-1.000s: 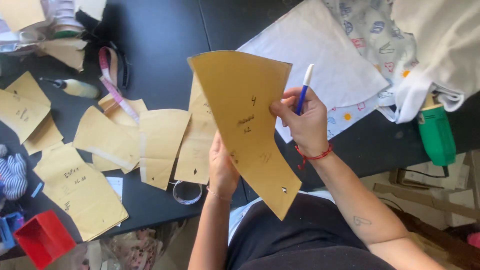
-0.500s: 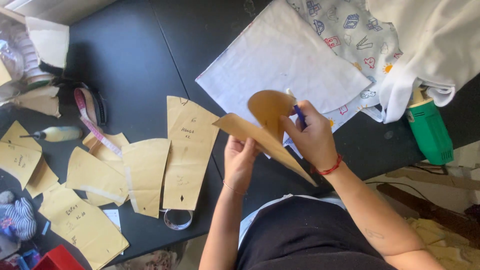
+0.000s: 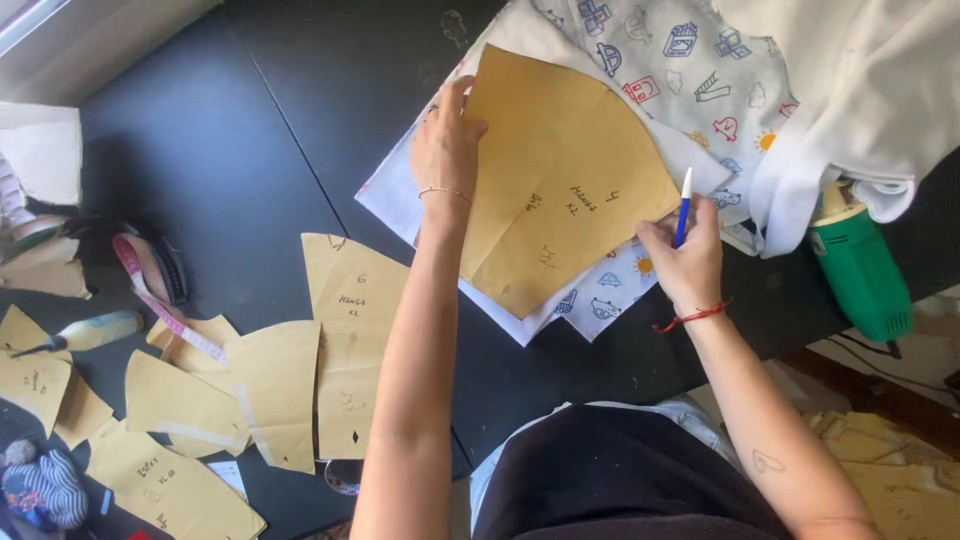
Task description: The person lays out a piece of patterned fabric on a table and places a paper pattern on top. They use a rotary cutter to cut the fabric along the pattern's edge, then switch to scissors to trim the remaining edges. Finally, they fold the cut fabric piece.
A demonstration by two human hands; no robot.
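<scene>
Tan pattern lies on white cloth printed with coloured houses and suns; pen blue and white, tool green, table black.

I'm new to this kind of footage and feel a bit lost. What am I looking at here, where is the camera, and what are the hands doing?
There is no machine: a person works with two bare hands, and the single camera sits on their head, looking down at a black table. The left hand lies flat on a large tan paper pattern piece, which rests on printed fabric spread on the table. The right hand holds a blue-and-white pen at that paper's right edge. To the left lie more tan paper pieces, a pink measuring tape and a small yellow bottle. A green power tool sits at the right, partly under white cloth.
</scene>
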